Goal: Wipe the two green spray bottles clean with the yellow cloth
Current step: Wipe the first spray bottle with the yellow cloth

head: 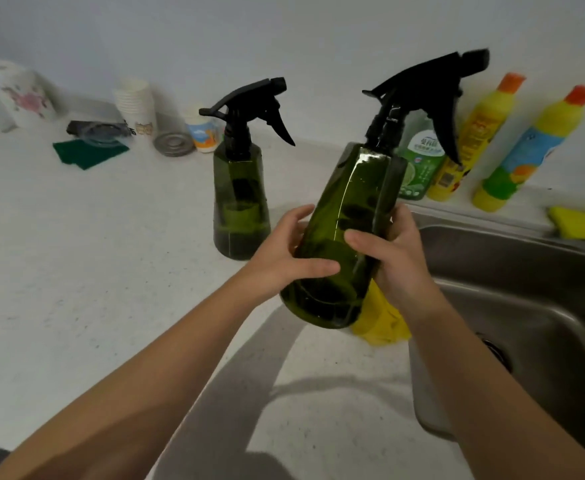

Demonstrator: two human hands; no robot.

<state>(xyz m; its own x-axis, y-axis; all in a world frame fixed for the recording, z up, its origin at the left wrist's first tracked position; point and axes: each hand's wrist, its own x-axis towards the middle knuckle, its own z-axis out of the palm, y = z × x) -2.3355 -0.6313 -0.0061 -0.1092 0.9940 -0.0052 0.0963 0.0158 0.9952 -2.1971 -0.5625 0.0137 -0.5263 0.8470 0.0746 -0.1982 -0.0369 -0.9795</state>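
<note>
Both hands hold one green spray bottle (343, 237) tilted in the air above the counter edge, just left of the sink (526, 289). The left hand (284, 251) wraps the lower body from the left, thumb laid across the near face. The right hand (391, 258) grips the right side with its thumb on the front, and the yellow cloth (379, 320) hangs bunched below that palm, apparently pinned between hand and bottle. The second green spray bottle (241, 199) stands upright on the white counter (76, 254), further left and further back, untouched.

The main risk is a slip: the glossy plastic sits at a slant with its heavy black trigger head leaning far and right, towards the detergent bottles (492, 143) at the wall. A loosened grip during a turn could drop it into the sink or knock those over. The cloth, held only under the palm, may also slide out and fall.

How much of the cloth touches the bottle is hidden behind the right hand, and its fingers on the far side cannot be seen. Whether the raised bottle holds liquid is hard to tell. Another yellow cloth (582, 226) lies cut off at the right edge.
</note>
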